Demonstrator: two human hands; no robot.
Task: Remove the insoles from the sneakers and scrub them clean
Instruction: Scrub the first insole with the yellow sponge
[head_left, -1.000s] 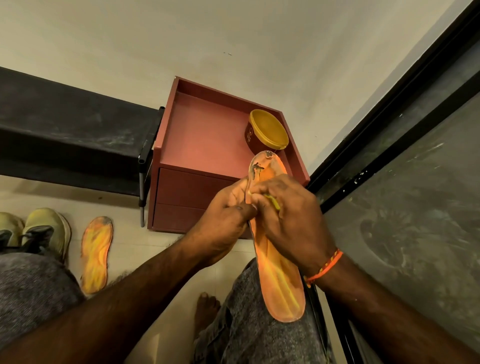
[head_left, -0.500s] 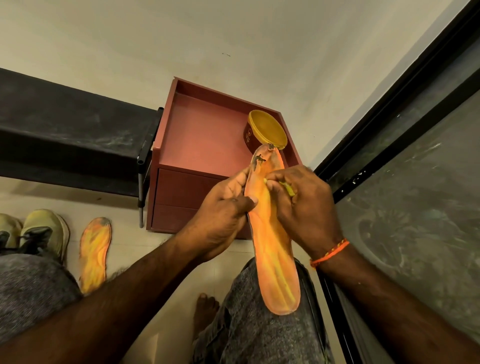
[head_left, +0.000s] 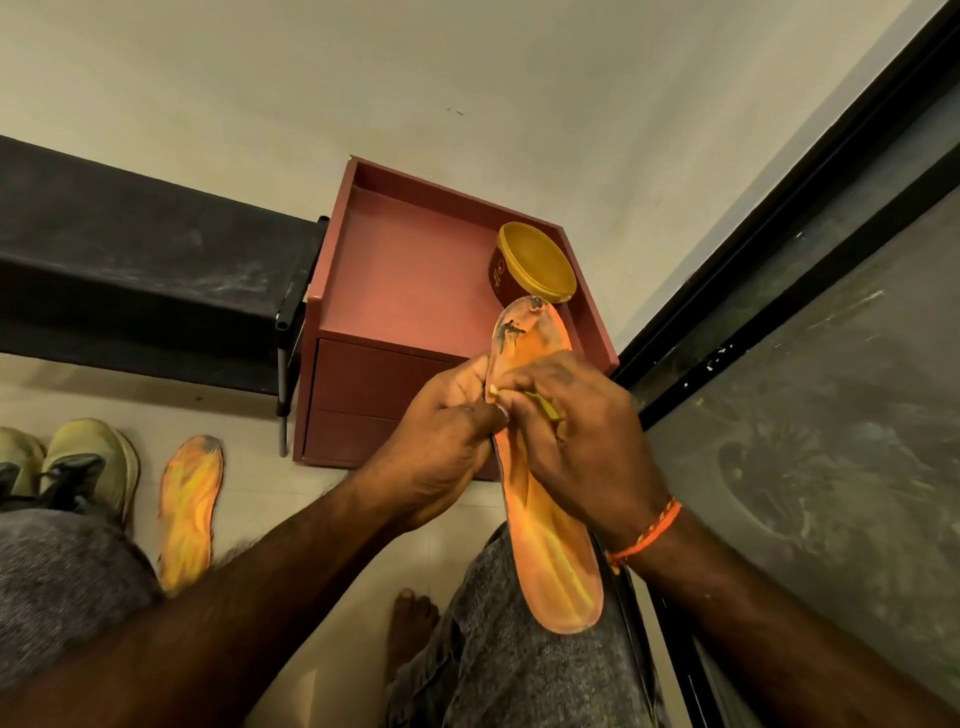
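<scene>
The left hand (head_left: 441, 447) pinches the edge of an orange insole (head_left: 550, 545), its grip clamped there, heel end resting on the right thigh. The right hand (head_left: 582, 441) presses a small yellow brush (head_left: 545, 408), grip clamped on it, against the insole. A second insole (head_left: 189, 512) lies on the floor beside yellow-green sneakers (head_left: 88, 467). The writing on the yellow-lidded tub (head_left: 535, 265) is unreadable.

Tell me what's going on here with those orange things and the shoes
A seated person is working on an orange insole held over their lap. The left hand grips its edge while the right hand presses a small yellow-green tool against it, seemingly scrubbing. A second insole lies on the floor beside the pair of sneakers. A jar with a yellow lid stands on the red cabinet ahead.
</scene>
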